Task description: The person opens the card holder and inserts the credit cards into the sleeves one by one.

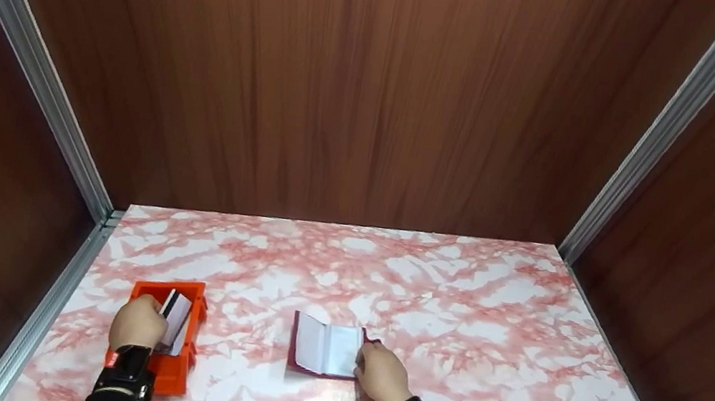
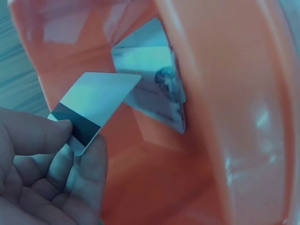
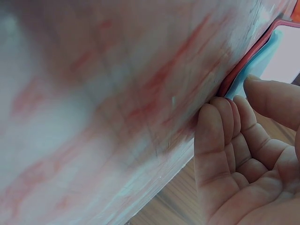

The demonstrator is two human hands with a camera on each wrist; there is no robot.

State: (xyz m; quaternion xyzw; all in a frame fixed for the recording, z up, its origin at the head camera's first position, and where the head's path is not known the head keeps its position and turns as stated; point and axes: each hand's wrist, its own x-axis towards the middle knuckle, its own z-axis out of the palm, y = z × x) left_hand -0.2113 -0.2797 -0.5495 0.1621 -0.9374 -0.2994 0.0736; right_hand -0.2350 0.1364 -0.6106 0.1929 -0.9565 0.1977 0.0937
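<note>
My left hand point(image 1: 139, 325) is over the orange bin point(image 1: 172, 380). In the left wrist view the left hand point(image 2: 56, 164) pinches a white card with a dark stripe point(image 2: 96, 101) between thumb and fingers. Other cards point(image 2: 152, 79) lean against the wall inside the bin point(image 2: 201, 93). A small dark red card holder point(image 1: 343, 350) lies spread open at the middle of the table, its clear sleeves showing. My right hand point(image 1: 383, 376) grips its right edge; in the right wrist view, thumb and fingers of the right hand point(image 3: 248, 150) are at the red cover point(image 3: 239, 68).
The table point(image 1: 473, 336) has a pink and white marbled top. Brown wood-grain panels point(image 1: 362, 85) stand behind it and on both sides, with metal strips point(image 1: 667, 129) along the corners.
</note>
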